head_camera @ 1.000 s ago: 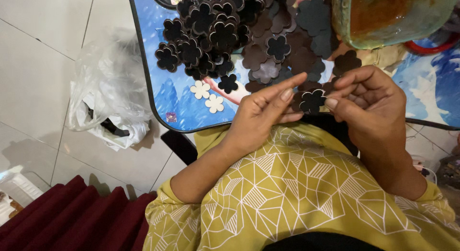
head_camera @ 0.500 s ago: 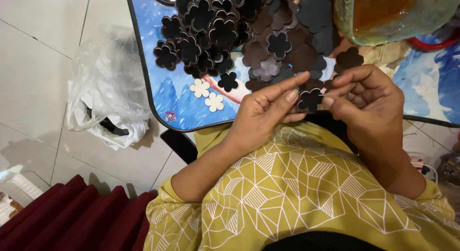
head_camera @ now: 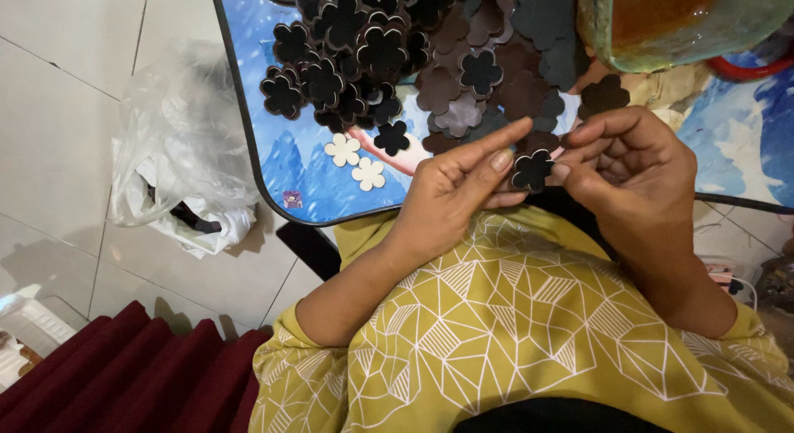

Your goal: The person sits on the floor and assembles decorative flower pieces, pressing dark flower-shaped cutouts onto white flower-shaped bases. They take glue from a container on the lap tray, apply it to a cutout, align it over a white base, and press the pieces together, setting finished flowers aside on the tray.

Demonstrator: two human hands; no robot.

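A small black flower-shaped cutout [head_camera: 531, 170] is pinched between my left hand [head_camera: 451, 189] and my right hand [head_camera: 630, 168], just over the near edge of a blue picture-printed table [head_camera: 306, 181]. Fingertips of both hands touch its rim. Behind the hands lies a heap of black and dark brown flower cutouts [head_camera: 389, 52]. Two cream flower cutouts [head_camera: 356, 162] and one lone black one [head_camera: 391, 138] lie apart from the heap on the table.
A greenish translucent container [head_camera: 678, 23] stands at the table's far right. A crumpled clear plastic bag [head_camera: 178, 152] lies on the tiled floor to the left. A dark red cushion [head_camera: 124, 375] sits at the lower left. My yellow patterned garment fills the foreground.
Both hands keep the black flower between them and have hardly shifted; the fingers have adjusted slightly around it.
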